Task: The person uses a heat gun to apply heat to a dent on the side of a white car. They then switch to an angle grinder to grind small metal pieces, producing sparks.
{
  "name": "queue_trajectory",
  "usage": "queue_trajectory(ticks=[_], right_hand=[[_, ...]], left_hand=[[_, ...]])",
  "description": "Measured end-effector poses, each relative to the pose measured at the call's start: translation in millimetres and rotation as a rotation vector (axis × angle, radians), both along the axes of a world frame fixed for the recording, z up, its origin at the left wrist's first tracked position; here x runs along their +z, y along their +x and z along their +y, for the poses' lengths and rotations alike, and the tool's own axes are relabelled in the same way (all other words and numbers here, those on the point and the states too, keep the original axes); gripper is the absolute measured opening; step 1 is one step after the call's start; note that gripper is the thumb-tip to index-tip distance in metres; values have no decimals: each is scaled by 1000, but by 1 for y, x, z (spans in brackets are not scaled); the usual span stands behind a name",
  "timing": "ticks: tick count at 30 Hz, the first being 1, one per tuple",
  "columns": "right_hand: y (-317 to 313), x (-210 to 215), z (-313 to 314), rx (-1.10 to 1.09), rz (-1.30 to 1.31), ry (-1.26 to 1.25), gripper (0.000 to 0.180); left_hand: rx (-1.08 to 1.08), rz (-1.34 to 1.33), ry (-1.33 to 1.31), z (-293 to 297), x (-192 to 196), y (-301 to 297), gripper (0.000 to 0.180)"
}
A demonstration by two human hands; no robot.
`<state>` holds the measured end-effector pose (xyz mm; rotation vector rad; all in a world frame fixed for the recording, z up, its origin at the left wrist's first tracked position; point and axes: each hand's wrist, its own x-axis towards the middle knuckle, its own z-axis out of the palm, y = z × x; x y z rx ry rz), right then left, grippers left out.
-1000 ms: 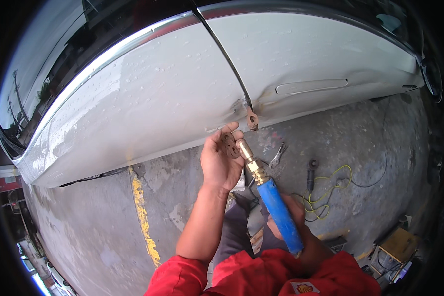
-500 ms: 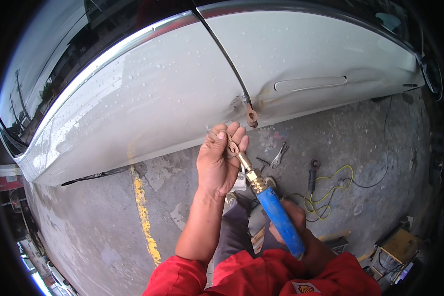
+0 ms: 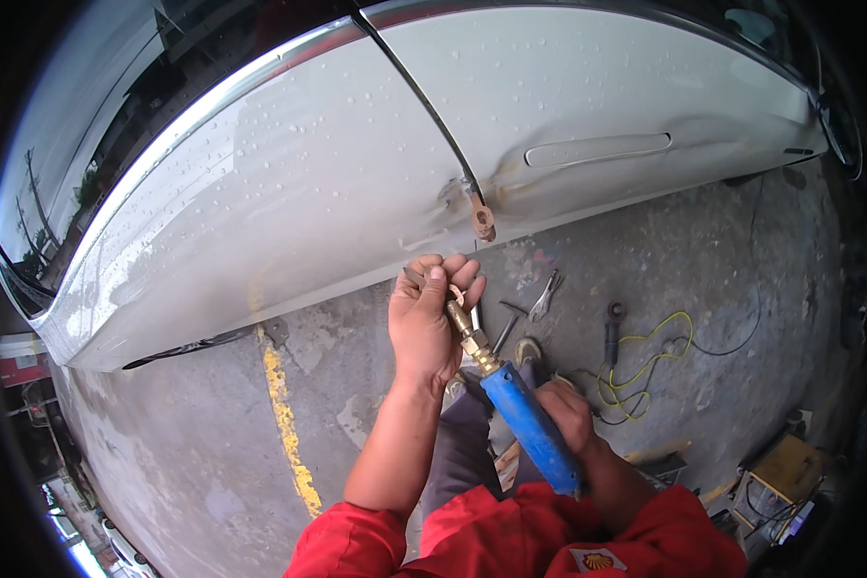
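My left hand (image 3: 424, 323) pinches a small flat metal tab with a copper-coloured ring end (image 3: 458, 295) between thumb and fingers. My right hand (image 3: 566, 414) is wrapped round the blue handle of a dent-puller welding gun (image 3: 530, 429), its fingers partly hidden behind it. The gun's brass tip (image 3: 459, 316) meets the ring end at my left fingers; whether it is locked in cannot be made out. Just beyond my hands is a white car side (image 3: 308, 173), wet with drops and dented near the door gap. A similar copper-coloured tab (image 3: 484, 220) sticks out from the panel at that gap.
Locking pliers (image 3: 546, 295) and a hammer (image 3: 507, 326) lie on the concrete floor, beyond my shoes. To the right are a dark tool (image 3: 612, 337) and a yellow cord (image 3: 686, 332). A wooden-topped box (image 3: 788, 468) stands at lower right. A yellow line (image 3: 281, 405) runs at left.
The gun has shifted a little left, and more of my right hand shows. In my left hand the ring end has turned more edge-on. The view has shifted slightly.
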<state>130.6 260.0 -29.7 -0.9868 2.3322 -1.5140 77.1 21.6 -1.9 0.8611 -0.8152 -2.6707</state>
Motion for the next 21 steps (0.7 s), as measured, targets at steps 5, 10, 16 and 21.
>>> queue_trajectory(ticks=[5,10,16,21], right_hand=[[1,0,1,-16,-21,-23,29],[-5,8,4,-4,2,-23,29],[-12,12,5,38,45,-80,27],[-16,19,3,-1,72,-85,27]], left_hand=[[-71,15,22,-3,-3,2,12],[-109,42,-26,-5,4,-4,10],[-242,226,81,-13,-6,-8,8],[-214,190,-46,-11,7,-13,9]])
